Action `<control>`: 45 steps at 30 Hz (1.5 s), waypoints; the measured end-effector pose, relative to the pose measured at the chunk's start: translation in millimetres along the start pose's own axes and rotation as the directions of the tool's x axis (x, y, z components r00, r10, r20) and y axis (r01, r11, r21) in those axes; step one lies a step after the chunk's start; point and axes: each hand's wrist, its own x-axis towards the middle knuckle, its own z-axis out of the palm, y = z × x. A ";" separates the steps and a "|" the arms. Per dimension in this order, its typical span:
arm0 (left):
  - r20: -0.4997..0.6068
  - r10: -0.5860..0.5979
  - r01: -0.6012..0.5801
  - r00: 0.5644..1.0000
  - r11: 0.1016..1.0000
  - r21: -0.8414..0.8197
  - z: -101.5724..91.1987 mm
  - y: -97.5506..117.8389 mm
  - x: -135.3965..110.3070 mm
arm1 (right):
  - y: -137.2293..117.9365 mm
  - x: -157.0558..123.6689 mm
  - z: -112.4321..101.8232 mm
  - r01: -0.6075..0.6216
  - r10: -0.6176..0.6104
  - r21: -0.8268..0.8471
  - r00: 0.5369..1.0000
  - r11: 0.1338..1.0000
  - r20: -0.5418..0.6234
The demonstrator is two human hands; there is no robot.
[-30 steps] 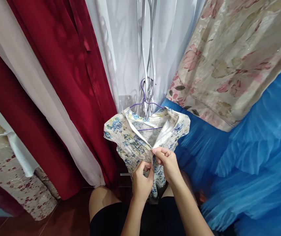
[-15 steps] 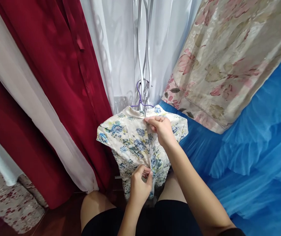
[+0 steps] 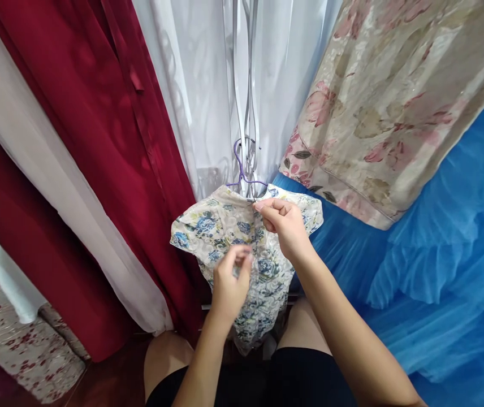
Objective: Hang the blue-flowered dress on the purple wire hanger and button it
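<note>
Blue-flowered cap-sleeved garment (image 3: 267,265) hangs at lower centre of the frame on a purple hanger (image 3: 242,177), which likely spreads its shoulders. The right hand (image 3: 286,221) is pinched on its neckline (image 3: 236,195) at the centre seam (image 3: 256,249), apparently holding fabric taut; the left hand (image 3: 230,278), slightly blurred, sits lower, thumb and fingers apart, gripping nothing.

Hands (image 3: 228,285) (image 3: 286,226) at floral garment (image 3: 269,271), purple hanger (image 3: 242,178)

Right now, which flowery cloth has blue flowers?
The garment on the purple hanger; the cloth at right has pink flowers, the cloth at far left dark red.
</note>
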 end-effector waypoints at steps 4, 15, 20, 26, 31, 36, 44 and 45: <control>-0.014 0.269 -0.266 0.963 0.959 0.093 -20.1 44.2 74.2 | -0.8 -3.3 -4.6 0.043 -0.043 -0.003 0.998 0.999 0.051; -0.221 0.323 -0.294 0.920 0.943 0.154 -46.2 35.6 123.5 | 46.0 -2.0 3.6 0.075 -0.076 -0.377 0.997 0.923 0.013; -0.385 -0.107 -0.077 0.917 0.899 -0.432 -103.6 -17.5 147.6 | 51.7 -20.1 -0.1 0.041 -0.001 -0.434 0.996 0.900 0.092; -0.388 -0.547 0.118 0.742 0.675 -0.728 -142.5 -79.5 141.1 | 45.3 -40.9 8.3 -0.031 0.126 -0.444 0.974 0.896 0.187; -0.302 -0.710 0.225 0.635 0.545 -0.808 -132.3 -118.9 101.9 | 57.7 -57.1 5.4 -0.145 0.213 -0.318 0.958 0.937 0.191; -0.207 -0.782 0.280 0.588 0.436 -0.855 -96.9 -135.0 37.8 | 89.0 -84.7 -25.8 -0.262 0.275 -0.168 0.960 0.950 0.059; -0.135 -0.680 0.204 0.721 0.395 -0.896 -38.3 -94.0 -13.6 | 146.0 -150.5 -77.7 -0.463 0.447 -0.009 0.860 0.886 -0.245; -0.122 -0.658 0.207 0.743 0.399 -0.894 -31.2 -83.0 -16.4 | 148.2 -154.2 -81.9 -0.480 0.457 -0.051 0.858 0.876 -0.234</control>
